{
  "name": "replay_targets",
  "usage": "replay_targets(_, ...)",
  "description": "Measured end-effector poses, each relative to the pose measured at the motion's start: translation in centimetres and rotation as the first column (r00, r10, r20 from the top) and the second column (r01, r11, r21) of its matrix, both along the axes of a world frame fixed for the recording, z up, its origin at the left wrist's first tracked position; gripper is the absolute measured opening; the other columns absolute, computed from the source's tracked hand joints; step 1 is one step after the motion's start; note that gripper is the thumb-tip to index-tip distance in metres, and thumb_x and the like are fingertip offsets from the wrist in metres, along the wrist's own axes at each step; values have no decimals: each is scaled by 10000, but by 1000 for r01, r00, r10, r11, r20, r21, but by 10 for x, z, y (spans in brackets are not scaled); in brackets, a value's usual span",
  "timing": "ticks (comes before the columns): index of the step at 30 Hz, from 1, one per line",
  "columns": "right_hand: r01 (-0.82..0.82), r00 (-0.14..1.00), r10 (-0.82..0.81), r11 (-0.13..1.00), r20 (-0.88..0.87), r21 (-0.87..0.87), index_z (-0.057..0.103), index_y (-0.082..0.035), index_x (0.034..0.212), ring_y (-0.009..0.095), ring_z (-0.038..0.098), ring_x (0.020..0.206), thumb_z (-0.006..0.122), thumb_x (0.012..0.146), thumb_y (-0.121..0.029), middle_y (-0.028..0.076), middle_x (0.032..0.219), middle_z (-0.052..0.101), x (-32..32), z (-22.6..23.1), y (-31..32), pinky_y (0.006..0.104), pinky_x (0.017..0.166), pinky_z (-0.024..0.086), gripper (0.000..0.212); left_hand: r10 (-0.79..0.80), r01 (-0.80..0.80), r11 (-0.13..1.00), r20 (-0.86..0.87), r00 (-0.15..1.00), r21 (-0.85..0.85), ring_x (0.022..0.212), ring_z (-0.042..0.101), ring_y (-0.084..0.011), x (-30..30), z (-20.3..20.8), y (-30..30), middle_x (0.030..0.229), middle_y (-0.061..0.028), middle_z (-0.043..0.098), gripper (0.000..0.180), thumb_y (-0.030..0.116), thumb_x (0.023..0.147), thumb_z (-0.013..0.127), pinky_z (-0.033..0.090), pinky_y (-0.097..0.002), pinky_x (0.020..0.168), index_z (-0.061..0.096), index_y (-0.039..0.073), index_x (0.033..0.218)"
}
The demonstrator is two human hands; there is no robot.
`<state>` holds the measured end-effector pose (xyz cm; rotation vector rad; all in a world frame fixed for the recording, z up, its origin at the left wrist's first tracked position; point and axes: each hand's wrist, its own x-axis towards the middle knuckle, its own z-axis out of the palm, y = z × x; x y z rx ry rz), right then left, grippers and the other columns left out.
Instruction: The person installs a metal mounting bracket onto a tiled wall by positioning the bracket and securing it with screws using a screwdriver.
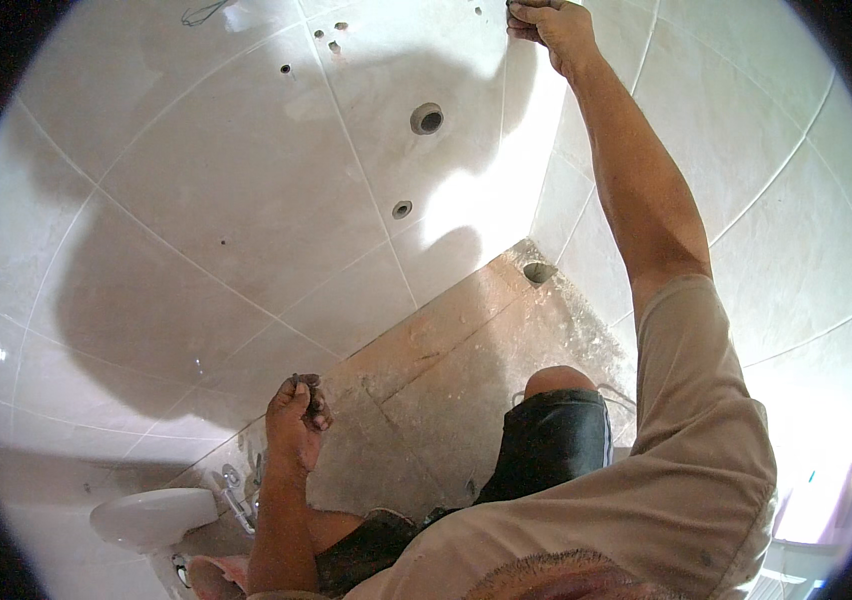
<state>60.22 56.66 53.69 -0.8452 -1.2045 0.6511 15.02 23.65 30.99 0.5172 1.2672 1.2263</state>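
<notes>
My right arm is stretched up along the tiled wall [346,150]. At the top edge of the view my right hand [554,32] is closed in a pinch near the wall corner. Something small and dark shows at its fingertips, too cut off to name. Lower down on the left, my left hand [298,412] is held up with its fingers curled in. What it holds, if anything, is too small to make out. The wall between my hands has a large round hole [427,119], a smaller pipe opening [402,210] and several little holes higher up.
A round drain opening [538,272] sits in the corner of the stained floor [416,390]. At the lower left are a white ceramic fixture [151,517], chrome fittings [234,485] and a pinkish container [218,577]. A wire [208,12] sticks out at the top left.
</notes>
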Motion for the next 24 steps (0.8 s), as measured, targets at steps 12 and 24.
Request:
replay_targets(12, 236, 969, -236, 972, 77, 11, 678, 107, 871, 256, 667, 631, 618, 825, 57, 168, 770, 683, -3, 5, 10, 382, 590, 580, 91, -174, 175, 983, -21, 984, 50, 614, 467, -135, 13, 3, 0, 810, -48, 554, 200, 196, 1024, 548, 396, -299, 572, 577, 31, 1132)
replay_targets(24, -335, 775, 467, 875, 426, -350, 740, -60, 1139, 185, 676, 788, 684, 933, -235, 97, 895, 730, -158, -155, -147, 351, 793, 562, 276, -161, 160, 978, -4, 987, 131, 636, 446, -103, 43, 31, 4, 810, -31, 583, 278, 284, 1045, 551, 396, -272, 584, 646, 23, 1043)
